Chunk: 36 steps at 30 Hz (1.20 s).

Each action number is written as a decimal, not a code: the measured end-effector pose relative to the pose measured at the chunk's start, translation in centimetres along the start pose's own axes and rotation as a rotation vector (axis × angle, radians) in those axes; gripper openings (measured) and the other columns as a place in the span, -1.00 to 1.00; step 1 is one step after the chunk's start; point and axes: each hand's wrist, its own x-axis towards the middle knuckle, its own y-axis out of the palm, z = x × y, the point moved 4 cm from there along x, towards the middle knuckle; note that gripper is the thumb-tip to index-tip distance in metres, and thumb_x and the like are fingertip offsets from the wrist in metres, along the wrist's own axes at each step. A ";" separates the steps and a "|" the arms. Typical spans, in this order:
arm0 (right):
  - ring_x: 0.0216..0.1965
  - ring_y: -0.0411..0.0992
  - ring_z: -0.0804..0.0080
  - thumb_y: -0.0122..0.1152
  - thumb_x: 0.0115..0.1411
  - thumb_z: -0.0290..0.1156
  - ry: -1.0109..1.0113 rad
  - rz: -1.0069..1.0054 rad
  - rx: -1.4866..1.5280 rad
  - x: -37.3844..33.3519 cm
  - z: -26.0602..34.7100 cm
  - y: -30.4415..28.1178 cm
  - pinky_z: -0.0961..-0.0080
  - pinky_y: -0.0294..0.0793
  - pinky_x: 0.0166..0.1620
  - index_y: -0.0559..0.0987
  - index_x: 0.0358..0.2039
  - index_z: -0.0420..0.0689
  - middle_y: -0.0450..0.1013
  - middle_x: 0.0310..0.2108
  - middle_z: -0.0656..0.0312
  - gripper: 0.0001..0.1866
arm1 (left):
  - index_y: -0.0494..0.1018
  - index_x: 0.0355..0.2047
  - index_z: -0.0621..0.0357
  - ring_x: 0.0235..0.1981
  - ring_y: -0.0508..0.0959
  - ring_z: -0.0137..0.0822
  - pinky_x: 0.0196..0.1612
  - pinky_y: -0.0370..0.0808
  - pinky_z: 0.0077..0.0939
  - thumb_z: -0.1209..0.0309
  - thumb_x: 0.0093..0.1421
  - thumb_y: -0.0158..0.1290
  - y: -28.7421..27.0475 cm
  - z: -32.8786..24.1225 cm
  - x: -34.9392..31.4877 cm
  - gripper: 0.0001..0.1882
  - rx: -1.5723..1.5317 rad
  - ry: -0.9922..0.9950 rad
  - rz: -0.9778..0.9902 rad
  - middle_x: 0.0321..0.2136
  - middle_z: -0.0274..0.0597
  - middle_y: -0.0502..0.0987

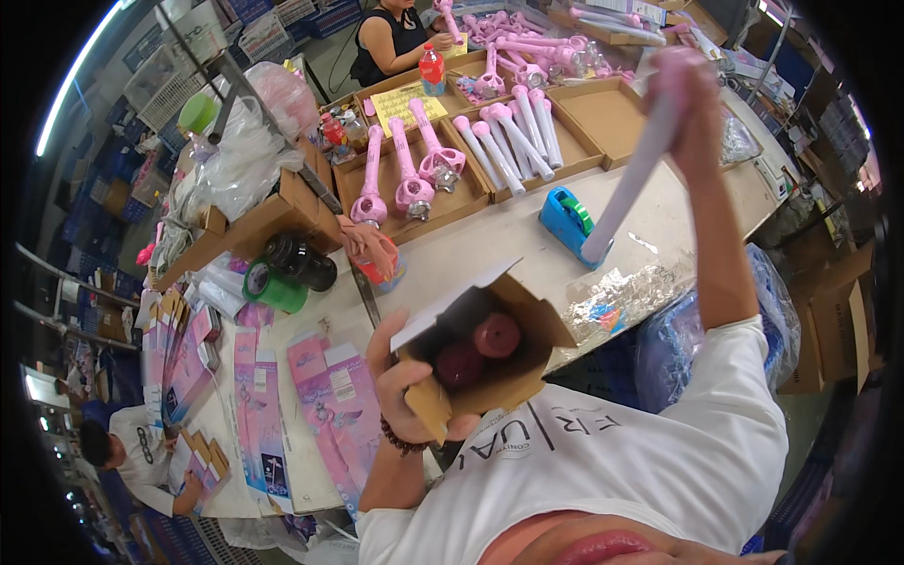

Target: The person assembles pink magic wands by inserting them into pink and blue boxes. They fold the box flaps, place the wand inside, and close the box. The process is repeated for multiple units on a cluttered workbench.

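Observation:
My left hand (395, 381) is closed around an open cardboard box (539, 325), whose flaps are spread and whose mouth faces up. Inside it, two dark pink round-ended pieces (497, 335) show; their lower parts are hidden. High at the right, my right hand (692, 118) grips the pink end of a white-handled toy wand (633, 188), blurred by motion. The wand slants down to the left, its white tip in front of a blue tape dispenser (563, 224) with green tape. White-and-pink wand handles (508, 141) lie in a cardboard tray beyond.
Pink wands (411, 188) fill another tray. Left stand a black jar (303, 262), a green tape roll (273, 287) and a cup (381, 264). Flat printed boxes (334, 405) cover the left table. One person (395, 42) works across the table, another (141, 457) at lower left.

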 end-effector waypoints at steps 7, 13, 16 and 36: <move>-0.43 0.30 0.41 0.13 -0.34 -0.32 -0.165 0.102 1.122 0.8 13.4 -1.6 0.55 0.39 -0.34 0.33 -0.34 -0.27 0.25 -0.41 0.21 -0.52 | 0.27 0.01 0.11 0.16 0.35 0.11 0.15 0.39 -0.11 0.06 -0.15 0.42 -1.2 0.3 0.6 -0.19 0.017 -0.008 0.031 0.20 0.27 0.12; -0.22 0.30 0.30 0.20 -0.18 -0.33 0.213 0.130 1.181 -3.3 5.3 2.9 0.42 0.40 -0.09 0.31 -0.13 -0.30 0.25 -0.24 0.09 -0.43 | 0.10 0.30 0.22 0.28 0.20 0.15 0.28 0.15 -0.03 -0.08 -0.15 0.37 0.2 0.6 0.2 0.13 0.048 0.030 0.089 0.27 0.21 0.11; 0.08 0.22 0.04 0.33 -0.07 -0.24 0.263 0.277 0.883 -3.4 5.6 2.1 0.18 0.22 0.23 0.06 0.24 -0.35 0.15 0.08 -0.09 -0.05 | 0.09 0.30 0.22 0.27 0.21 0.15 0.28 0.17 -0.05 -0.11 -0.16 0.37 0.7 0.1 -0.3 0.14 0.040 0.058 0.092 0.26 0.23 0.11; -0.36 0.57 0.30 0.24 -0.03 -0.46 -0.492 1.646 -1.116 -12.4 6.0 17.6 0.42 0.51 -0.42 0.56 -0.40 -0.13 0.54 -0.45 0.23 -0.87 | 0.11 0.31 0.21 0.25 0.24 0.20 0.25 0.22 -0.08 -0.11 -0.29 0.43 4.8 0.3 2.3 0.23 0.111 -0.004 0.205 0.26 0.29 0.12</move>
